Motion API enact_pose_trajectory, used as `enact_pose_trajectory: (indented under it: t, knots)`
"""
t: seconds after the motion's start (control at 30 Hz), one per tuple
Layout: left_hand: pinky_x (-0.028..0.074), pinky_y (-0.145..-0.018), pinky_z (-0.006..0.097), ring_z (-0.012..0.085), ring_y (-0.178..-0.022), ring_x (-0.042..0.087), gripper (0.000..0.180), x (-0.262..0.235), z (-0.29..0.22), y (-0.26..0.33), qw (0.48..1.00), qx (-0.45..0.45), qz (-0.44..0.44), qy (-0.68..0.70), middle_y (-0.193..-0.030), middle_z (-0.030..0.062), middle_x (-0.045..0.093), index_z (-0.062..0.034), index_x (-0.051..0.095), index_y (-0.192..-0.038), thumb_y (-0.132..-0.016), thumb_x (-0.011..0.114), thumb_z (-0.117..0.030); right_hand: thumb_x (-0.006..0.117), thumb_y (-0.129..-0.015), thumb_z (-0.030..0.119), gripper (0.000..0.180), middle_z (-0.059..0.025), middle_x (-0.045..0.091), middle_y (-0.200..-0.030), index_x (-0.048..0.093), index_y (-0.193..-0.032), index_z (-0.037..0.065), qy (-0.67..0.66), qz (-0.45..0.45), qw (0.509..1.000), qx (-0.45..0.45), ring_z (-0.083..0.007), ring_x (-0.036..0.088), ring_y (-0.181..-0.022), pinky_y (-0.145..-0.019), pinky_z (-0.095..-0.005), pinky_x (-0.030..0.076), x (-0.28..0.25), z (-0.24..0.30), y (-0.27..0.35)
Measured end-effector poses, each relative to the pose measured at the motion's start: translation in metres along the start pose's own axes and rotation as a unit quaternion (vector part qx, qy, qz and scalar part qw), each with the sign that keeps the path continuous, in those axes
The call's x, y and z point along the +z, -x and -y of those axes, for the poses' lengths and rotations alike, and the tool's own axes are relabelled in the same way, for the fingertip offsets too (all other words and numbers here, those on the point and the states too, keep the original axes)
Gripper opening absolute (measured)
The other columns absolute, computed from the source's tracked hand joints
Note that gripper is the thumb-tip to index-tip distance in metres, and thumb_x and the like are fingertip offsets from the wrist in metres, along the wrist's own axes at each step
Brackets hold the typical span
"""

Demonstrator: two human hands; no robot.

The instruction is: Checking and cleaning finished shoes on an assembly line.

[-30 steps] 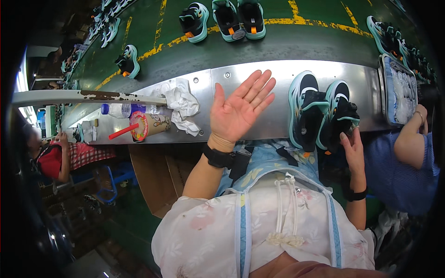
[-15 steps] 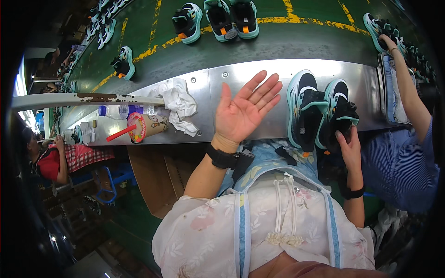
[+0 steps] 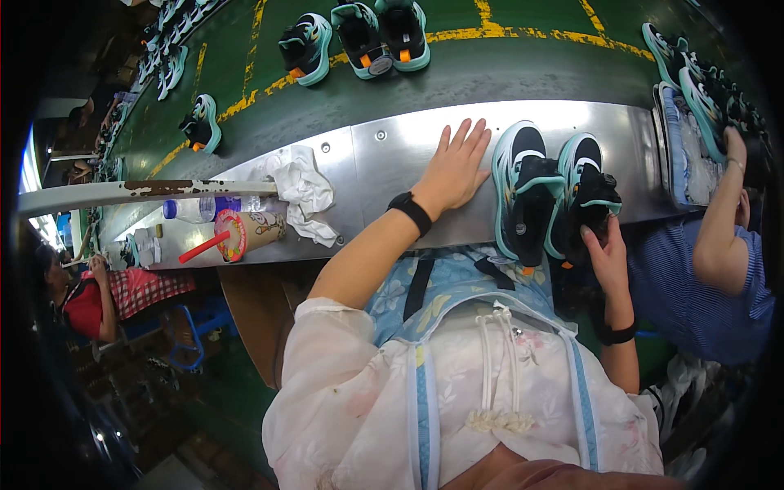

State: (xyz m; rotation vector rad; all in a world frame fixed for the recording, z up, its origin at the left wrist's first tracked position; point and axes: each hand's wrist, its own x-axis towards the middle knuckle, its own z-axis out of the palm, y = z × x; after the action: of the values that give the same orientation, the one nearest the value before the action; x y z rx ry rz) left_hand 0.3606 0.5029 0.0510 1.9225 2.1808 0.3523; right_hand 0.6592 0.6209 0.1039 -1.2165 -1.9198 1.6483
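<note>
My left hand [image 3: 459,167] lies palm down on the shiny metal ledge [image 3: 392,175], fingers stretched out and holding nothing. Just to its right is a black sneaker [image 3: 523,204] with white trim and a mint-green sole, toe pointing away from me. A matching sneaker [image 3: 581,192] sits close beside it on the right. My right hand [image 3: 608,251] grips that second sneaker at its heel end, the thumb by the collar; some fingers are hidden behind the shoe. Both heels reach past the ledge's near edge.
Beyond the ledge, a green belt [image 3: 441,73] with yellow lines carries several similar sneakers [image 3: 357,37]. At left are crumpled white tissue [image 3: 302,192], a drink cup [image 3: 249,233], a bottle [image 3: 192,210] and a white metal bar [image 3: 147,196]. A co-worker's hand [image 3: 735,151] holds a sneaker at right.
My left hand has turned from palm up to palm down and come to the ledge beside the left sneaker. My right hand keeps its grip. The co-worker's hand has drawn a sneaker nearer.
</note>
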Motion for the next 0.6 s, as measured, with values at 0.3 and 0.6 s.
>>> enact_pose_trajectory:
  t: [0.3, 0.6]
  knots:
    - [0.032, -0.108, 0.043, 0.0386, -0.132, 0.037, 0.066, -0.08, -0.024, 0.043, 0.897, -0.192, 0.346, 0.199, -0.145, 0.023, 0.035, 0.0042, 0.03, -0.142, -0.091, 0.055, -0.03, 0.061, -0.089, 0.005, 0.047, -0.0092, 0.059, -0.112, 0.042, -0.131, 0.0, 0.021, 0.006, 1.0, 0.018, -0.0151, 0.059, -0.1, -0.085, -0.0275, 0.049, 0.001, 0.001, -0.001]
    - [0.038, -0.102, 0.044, 0.0451, -0.118, 0.048, 0.055, -0.009, -0.092, 0.033, 0.916, -0.209, -0.218, 0.263, -0.124, 0.0302, 0.052, 0.0059, 0.043, -0.13, -0.077, 0.055, -0.007, 0.049, -0.086, -0.004, 0.053, -0.0155, 0.056, -0.122, 0.037, -0.138, -0.004, 0.137, 0.068, 0.987, -0.056, -0.0184, 0.055, -0.109, -0.093, -0.0286, 0.043, 0.017, 0.021, -0.02]
